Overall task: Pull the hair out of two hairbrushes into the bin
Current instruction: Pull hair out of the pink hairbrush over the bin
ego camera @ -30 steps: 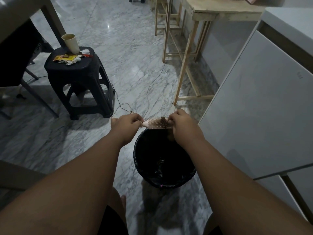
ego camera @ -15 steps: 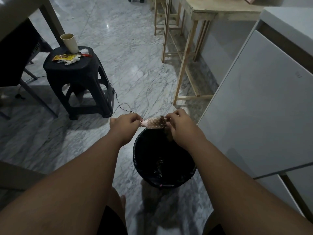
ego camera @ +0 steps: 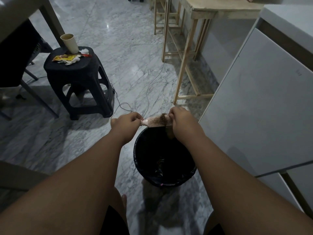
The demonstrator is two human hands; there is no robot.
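A: Where is the hairbrush (ego camera: 156, 122)?

B: In the air, lying level over the far rim of the black bin (ego camera: 169, 182), bristles up. It is pink, and just 1 brush shows.

A: And the hands?

B: The left hand (ego camera: 126, 123) has its fingers curled round the handle end. The right hand (ego camera: 182, 122) is at the other end of the head, thumb and fingers pinching a tuft of brown hair (ego camera: 169, 134). Part of that tuft hangs below the hand, above the bin's opening.

A: What is in the bin?

B: A black liner and some dark scraps at the bottom, too dim to tell.

A: Anything round about?

B: On the marble floor (ego camera: 128, 53), a black stool (ego camera: 77, 77) to the left carries a paper cup (ego camera: 69, 42) and a yellow wrapper (ego camera: 65, 58). A thin cable (ego camera: 153, 84) trails past it. A wooden table (ego camera: 186, 53) stands further back, and a white cabinet (ego camera: 257, 107) just right of the bin.
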